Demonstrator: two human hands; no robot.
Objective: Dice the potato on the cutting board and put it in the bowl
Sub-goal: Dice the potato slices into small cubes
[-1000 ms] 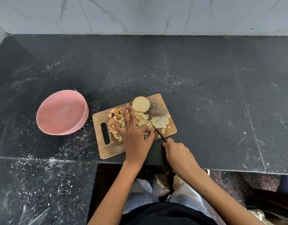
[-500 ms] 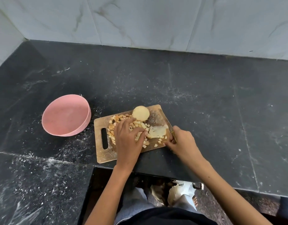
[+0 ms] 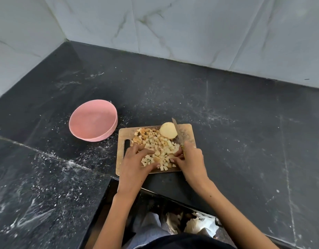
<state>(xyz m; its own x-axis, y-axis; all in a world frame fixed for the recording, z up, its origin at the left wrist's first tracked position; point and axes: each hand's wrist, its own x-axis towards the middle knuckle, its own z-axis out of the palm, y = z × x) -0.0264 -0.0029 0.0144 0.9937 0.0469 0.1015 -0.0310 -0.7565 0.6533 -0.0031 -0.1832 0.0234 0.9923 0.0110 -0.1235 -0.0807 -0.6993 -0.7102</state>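
Since the earlier frames both hands have closed in around the diced potato (image 3: 156, 150) on the cutting board (image 3: 186, 131). The left hand (image 3: 135, 163) cups the pile with curved fingers; the right hand (image 3: 191, 159) holds the knife (image 3: 176, 130) while its fingers rake the cubes. An uncut potato half (image 3: 167, 133) sits at the board's far edge. The pink bowl (image 3: 93, 120) stands left of the board on the dark table (image 3: 245, 141). No writing is readable.

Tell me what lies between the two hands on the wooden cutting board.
In the head view, diced potato pieces lie between the left hand and right hand.
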